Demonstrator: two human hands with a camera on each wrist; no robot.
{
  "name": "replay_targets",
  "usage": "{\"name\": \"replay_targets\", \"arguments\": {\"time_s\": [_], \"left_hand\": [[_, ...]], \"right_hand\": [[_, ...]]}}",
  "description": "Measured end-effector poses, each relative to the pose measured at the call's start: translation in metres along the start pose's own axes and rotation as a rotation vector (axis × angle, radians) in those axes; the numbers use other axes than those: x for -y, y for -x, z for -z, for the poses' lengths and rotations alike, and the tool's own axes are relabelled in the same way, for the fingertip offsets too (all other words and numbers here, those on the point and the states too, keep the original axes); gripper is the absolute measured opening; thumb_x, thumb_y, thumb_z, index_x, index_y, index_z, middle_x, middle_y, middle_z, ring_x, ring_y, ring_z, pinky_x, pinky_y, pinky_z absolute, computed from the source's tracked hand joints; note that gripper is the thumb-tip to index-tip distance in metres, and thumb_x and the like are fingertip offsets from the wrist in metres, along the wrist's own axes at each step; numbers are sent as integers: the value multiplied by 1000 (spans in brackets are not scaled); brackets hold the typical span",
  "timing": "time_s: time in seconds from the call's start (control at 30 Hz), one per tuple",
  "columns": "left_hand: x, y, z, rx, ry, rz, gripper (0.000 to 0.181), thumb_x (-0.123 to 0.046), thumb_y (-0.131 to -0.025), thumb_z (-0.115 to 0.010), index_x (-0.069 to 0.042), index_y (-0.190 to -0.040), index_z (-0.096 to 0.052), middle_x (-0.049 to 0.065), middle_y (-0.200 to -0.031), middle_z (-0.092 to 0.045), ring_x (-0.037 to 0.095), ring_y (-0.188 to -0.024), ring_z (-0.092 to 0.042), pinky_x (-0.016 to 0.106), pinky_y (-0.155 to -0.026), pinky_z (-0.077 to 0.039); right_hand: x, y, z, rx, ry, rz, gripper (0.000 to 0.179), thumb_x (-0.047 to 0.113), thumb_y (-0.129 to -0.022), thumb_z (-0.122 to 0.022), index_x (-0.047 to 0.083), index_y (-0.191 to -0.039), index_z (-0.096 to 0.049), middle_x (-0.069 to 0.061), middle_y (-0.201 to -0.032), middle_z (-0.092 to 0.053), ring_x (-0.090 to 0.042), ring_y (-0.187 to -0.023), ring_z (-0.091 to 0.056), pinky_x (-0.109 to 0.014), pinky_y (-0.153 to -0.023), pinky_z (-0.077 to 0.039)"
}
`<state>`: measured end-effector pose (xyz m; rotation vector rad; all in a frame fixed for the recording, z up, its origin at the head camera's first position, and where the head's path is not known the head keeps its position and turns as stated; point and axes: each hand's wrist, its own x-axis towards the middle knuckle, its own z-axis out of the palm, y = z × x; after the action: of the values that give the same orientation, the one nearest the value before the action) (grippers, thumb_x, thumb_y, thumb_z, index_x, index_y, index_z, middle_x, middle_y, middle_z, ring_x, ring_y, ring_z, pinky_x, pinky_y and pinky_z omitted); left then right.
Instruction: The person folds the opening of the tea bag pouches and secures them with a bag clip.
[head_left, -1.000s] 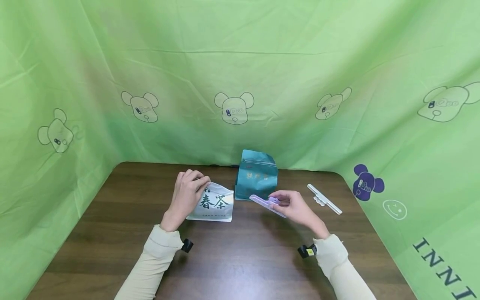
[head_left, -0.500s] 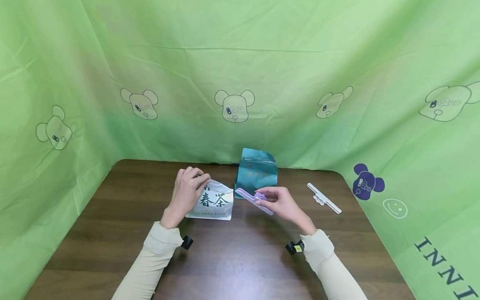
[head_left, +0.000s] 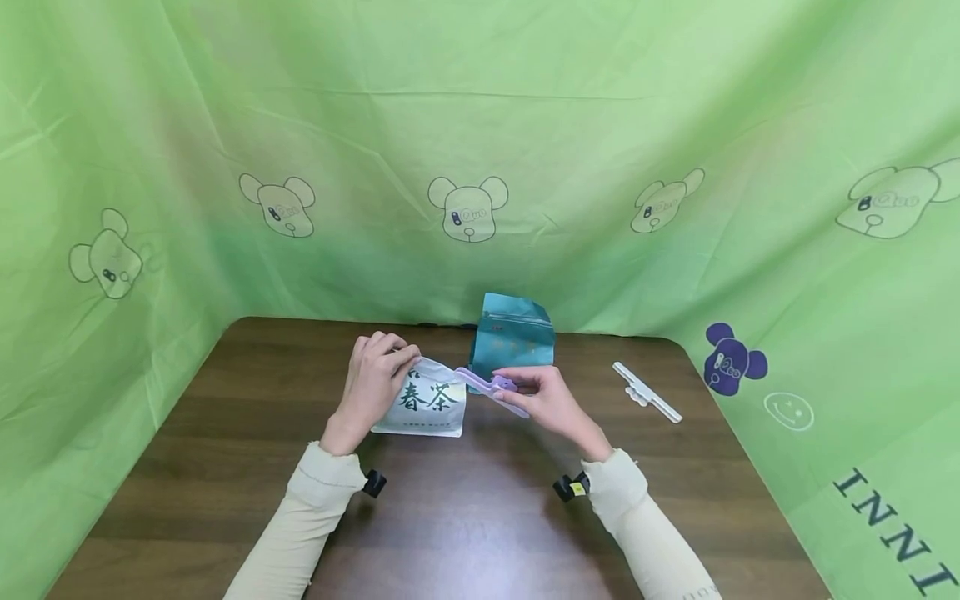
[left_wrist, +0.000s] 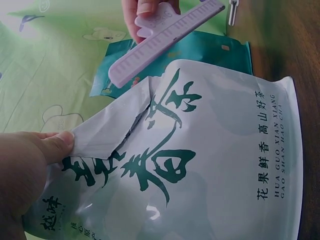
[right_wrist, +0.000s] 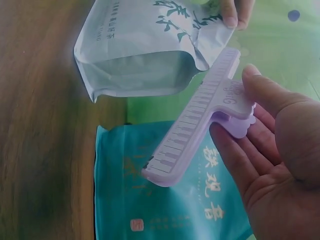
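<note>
A white tea bag (head_left: 427,408) with dark green characters stands on the table, its top edge folded over. My left hand (head_left: 372,383) pinches that fold (left_wrist: 112,125) at the bag's upper left. My right hand (head_left: 551,404) holds a purple sealing clip (right_wrist: 200,117) by its grip tabs, thumb on one side and fingers on the other. The clip's bar carries a piano-key pattern, and its far end overlaps the bag's upper right corner in the head view. Behind the clip stands a teal tea bag (head_left: 513,337).
A white sealing clip (head_left: 647,392) lies on the wooden table (head_left: 465,517) to the right. A green printed curtain (head_left: 390,275) hangs along the back and both sides of the table.
My right hand has carried the purple clip leftward, from in front of the teal bag to the white bag's right edge. The left hand keeps its pinch on the fold.
</note>
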<state>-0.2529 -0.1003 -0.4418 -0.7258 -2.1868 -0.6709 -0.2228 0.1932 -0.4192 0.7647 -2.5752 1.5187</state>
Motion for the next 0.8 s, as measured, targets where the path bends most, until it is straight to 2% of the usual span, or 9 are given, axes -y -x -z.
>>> {"name": "replay_targets", "arguments": {"time_s": [0.1, 0.27, 0.37, 0.57, 0.8], "left_hand": [[0, 0, 0, -4, -3, -7, 5, -16, -91, -76, -14, -93, -80, 1, -88, -68, 22, -83, -57, 38, -76, -38], [0, 0, 0, 1, -2, -10, 4, -16, -91, -76, -14, -92, -80, 1, -88, -68, 22, -83, -57, 37, -75, -38], [0, -1, 0, 5, -2, -4, 5, -16, -90, -76, -14, -93, -80, 2, -89, -68, 22, -83, -57, 38, -76, -38], [1, -1, 1, 6, 5, -2, 5, -15, -91, -76, -13, -93, -80, 2, -89, -69, 23, -83, -57, 38, -76, -39], [1, 0, 1, 11, 2, 0, 5, -15, -91, -76, -13, -93, -80, 3, -89, -69, 23, -83, -57, 38, -76, -39]], "right_hand": [[-2, -3, -2, -11, -14, 0, 29, -1, -87, -77, -11, -114, -72, -23, -100, -75, -13, -76, -67, -22, -67, -56], [-25, -9, -7, -46, -11, 27, 30, -1, -87, -77, -10, -115, -72, -22, -99, -76, -15, -70, -64, -22, -59, -52], [-37, -12, -11, -71, 8, 63, 29, 1, -87, -78, -7, -115, -73, -20, -100, -76, -14, -72, -65, -22, -60, -53], [-40, -14, -13, -108, 98, 138, 26, 8, -87, -80, -2, -110, -77, -14, -99, -78, -13, -76, -66, -23, -66, -54], [-45, -16, -18, -95, 156, 155, 23, 9, -88, -79, 0, -109, -78, -13, -100, -78, -14, -76, -65, -24, -65, -52]]}}
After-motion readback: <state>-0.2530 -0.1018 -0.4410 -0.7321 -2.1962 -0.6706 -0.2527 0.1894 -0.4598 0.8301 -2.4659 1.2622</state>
